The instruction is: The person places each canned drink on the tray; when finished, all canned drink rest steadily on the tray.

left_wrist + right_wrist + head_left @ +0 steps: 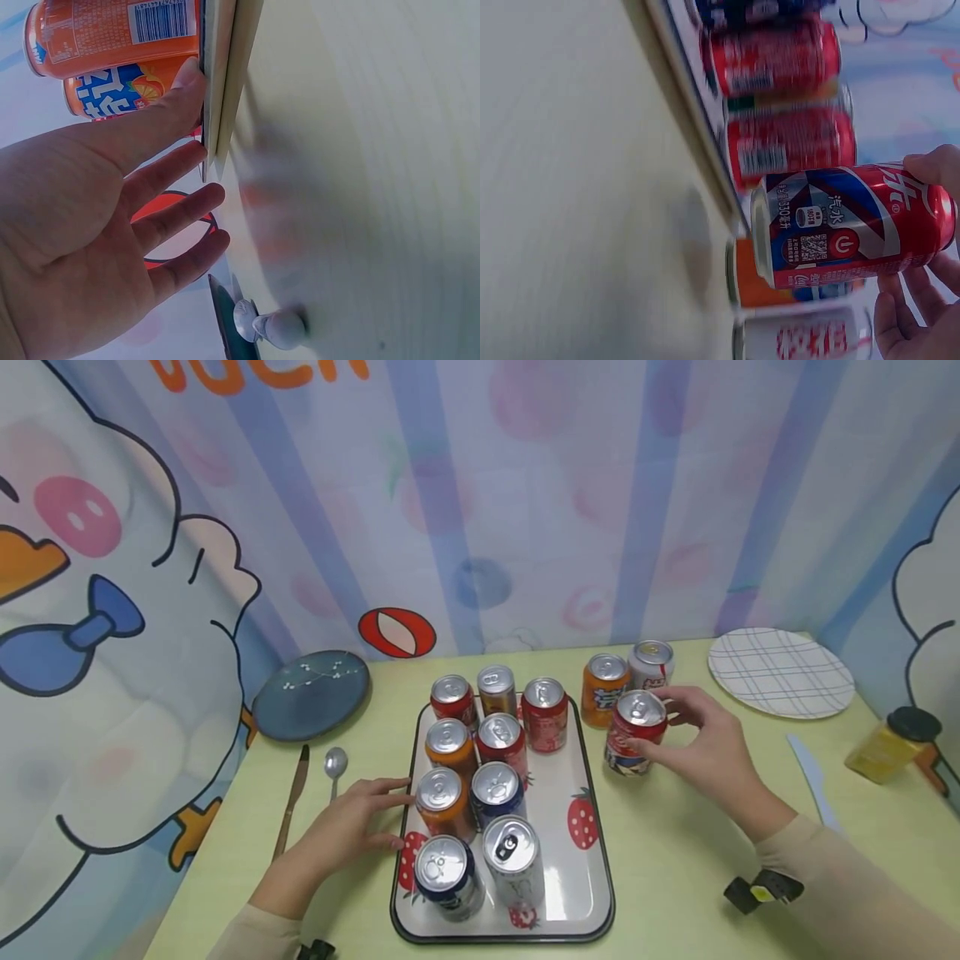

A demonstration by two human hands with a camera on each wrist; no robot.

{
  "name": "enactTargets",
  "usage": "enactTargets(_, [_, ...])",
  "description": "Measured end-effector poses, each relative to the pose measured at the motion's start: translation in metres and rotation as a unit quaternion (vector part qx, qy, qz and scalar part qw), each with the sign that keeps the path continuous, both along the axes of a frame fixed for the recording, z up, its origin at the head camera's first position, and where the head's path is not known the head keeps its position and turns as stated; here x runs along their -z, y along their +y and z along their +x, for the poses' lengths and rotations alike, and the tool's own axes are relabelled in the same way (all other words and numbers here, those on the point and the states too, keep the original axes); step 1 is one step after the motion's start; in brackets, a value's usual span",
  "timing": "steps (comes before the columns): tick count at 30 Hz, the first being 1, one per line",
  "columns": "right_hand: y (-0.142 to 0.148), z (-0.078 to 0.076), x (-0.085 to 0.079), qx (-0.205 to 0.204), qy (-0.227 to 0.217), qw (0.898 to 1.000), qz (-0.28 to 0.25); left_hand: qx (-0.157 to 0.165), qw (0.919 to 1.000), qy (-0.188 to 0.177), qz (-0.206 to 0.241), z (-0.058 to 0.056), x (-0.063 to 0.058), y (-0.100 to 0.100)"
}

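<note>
My right hand [708,739] grips a red soda can [636,735] by its upper part, right of the tray. In the right wrist view this red can [855,225] shows blue and white patches, its base off the table. Behind it stand an orange can [602,692] and a white can [651,664]. The white tray [566,893] with strawberry prints carries several cans in two rough columns, plus a red can [546,718] at its back right. My left hand [348,827] touches the tray's left edge, fingers spread and holding nothing.
A dark plate [311,697], a brown-handled knife [292,802] and a spoon [335,764] lie at the left. On the right are a white checked plate [780,672], a pale blue knife [813,781] and a yellow jar [888,747] with a black lid. A printed curtain [525,510] hangs behind.
</note>
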State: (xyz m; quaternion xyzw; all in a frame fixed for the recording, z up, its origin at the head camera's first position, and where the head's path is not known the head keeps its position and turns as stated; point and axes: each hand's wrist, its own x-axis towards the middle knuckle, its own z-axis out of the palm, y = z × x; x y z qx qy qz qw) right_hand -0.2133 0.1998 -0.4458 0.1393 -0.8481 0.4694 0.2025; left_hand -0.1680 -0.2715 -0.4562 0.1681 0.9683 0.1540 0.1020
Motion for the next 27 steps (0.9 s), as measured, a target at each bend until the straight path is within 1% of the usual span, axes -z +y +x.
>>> enactTargets(6, [-0.039, 0.005, -0.002, -0.064, 0.005, 0.998, 0.000, -0.009, 1.0000, -0.001, -0.002, 0.000, -0.001, -0.001])
enactTargets(13, [-0.067, 0.004, 0.005, -0.101, -0.013, 0.995, 0.003, -0.012, 0.9999, -0.007, -0.007, -0.001, 0.002, 0.000])
enactTargets(17, [-0.075, 0.002, 0.012, -0.111, -0.028, 0.993, 0.009, -0.010, 0.9999, -0.002, -0.004, 0.000, 0.002, 0.000])
enactTargets(21, [-0.077, 0.001, 0.016, -0.112, -0.030, 0.993, 0.021, -0.008, 1.0000, 0.000, 0.000, 0.001, 0.001, 0.000])
enactTargets(24, [-0.073, 0.000, 0.016, -0.120, -0.023, 0.992, 0.031, -0.010, 0.9999, 0.000, 0.003, 0.001, 0.000, 0.000])
enactTargets(27, [-0.064, -0.003, 0.014, -0.138, -0.021, 0.989, 0.042, -0.010, 0.9999, -0.002, 0.006, 0.002, 0.001, 0.000])
